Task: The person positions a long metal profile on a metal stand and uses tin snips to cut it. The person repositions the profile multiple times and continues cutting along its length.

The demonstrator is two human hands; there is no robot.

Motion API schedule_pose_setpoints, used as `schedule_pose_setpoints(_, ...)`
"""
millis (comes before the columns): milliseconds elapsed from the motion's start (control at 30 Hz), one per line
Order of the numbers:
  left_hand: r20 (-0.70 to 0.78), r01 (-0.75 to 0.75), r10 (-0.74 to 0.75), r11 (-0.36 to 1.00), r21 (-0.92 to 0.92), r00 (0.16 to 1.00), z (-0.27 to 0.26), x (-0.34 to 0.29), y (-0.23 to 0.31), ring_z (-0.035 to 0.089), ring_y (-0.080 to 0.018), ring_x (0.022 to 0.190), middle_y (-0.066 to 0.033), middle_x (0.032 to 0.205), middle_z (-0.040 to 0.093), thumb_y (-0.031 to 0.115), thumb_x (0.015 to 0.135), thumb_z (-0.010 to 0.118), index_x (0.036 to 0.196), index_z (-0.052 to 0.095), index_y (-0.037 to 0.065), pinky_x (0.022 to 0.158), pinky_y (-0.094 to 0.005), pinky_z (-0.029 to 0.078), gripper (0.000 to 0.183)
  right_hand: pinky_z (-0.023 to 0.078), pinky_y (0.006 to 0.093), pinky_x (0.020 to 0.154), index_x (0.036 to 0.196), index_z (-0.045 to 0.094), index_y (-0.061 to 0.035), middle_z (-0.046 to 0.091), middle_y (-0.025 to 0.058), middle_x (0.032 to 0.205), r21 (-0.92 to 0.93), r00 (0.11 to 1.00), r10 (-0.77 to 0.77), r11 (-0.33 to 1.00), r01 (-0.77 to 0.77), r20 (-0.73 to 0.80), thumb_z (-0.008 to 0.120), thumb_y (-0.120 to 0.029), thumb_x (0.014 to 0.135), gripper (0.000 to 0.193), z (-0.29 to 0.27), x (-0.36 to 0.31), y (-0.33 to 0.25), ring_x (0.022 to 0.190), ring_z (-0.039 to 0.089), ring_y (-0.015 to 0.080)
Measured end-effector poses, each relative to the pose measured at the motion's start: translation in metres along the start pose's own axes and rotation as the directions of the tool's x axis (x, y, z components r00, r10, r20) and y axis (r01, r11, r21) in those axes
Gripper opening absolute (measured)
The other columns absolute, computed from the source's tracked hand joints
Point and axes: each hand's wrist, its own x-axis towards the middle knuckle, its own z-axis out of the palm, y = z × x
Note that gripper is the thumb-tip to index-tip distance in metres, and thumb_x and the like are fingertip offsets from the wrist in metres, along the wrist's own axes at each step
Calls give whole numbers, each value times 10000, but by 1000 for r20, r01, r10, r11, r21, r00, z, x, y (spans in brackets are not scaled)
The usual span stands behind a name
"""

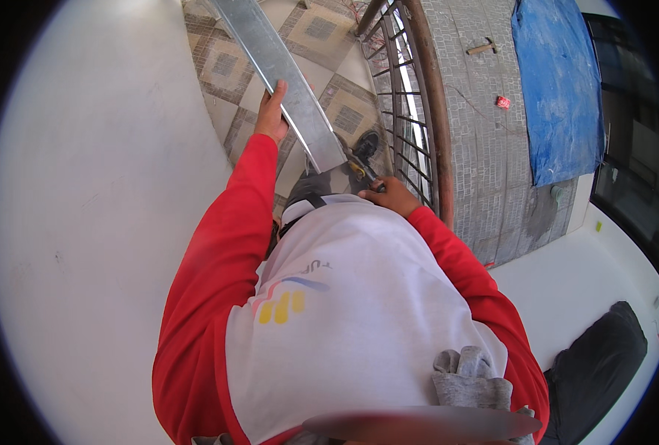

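A long grey sheet-metal channel (294,89) slants from the top of the view down to near my waist. My left hand (272,117) is closed around its left edge, with the thumb lying along the metal. Close to the channel's lower end, my right hand (392,197) grips the dark handle of a tool with yellow parts, which looks like tin snips (359,169). The tool's head lies at the channel's lower right corner; whether its jaws bite the metal is too small to tell.
A white wall (107,185) rises along my left. Right of me runs a brown metal railing (435,111). Beyond it, a hammer (481,49), a small red pack (503,102) and a blue tarp (555,89) lie on grey paving. My shoe (366,144) rests on patterned tiles (226,65).
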Motion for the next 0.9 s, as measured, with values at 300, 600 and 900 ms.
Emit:
schedule_pose_setpoints(300, -86, -6, 8, 1000, 23, 996, -45, -3, 23, 609, -325, 1174, -186, 1325, 567, 345, 959, 656, 1461, 330, -2, 961, -465, 529, 692, 497, 334, 633, 928, 655, 24, 635, 93, 688, -174, 945, 51, 985, 6, 323, 747, -462, 844, 501, 3, 32, -16, 614, 618, 177)
schedule_pose_setpoints(600, -117, 24, -26, 999, -26, 993, -68, -10, 28, 580, -254, 1178, -168, 1332, 540, 347, 896, 750, 1490, 327, 11, 947, -393, 524, 803, 509, 309, 670, 924, 620, 7, 654, 84, 764, -199, 944, -41, 974, 111, 328, 746, -467, 861, 494, 19, 45, -9, 711, 634, 160)
schedule_pose_setpoints(900, -202, 10, -5, 1000, 21, 979, -55, -26, 56, 583, -256, 1188, -159, 1334, 551, 396, 881, 760, 1484, 352, 24, 959, -415, 524, 817, 546, 307, 765, 1039, 537, 8, 687, 108, 929, 49, 909, 206, 970, -239, 362, 755, -352, 889, 446, 36, 62, 37, 848, 672, 171)
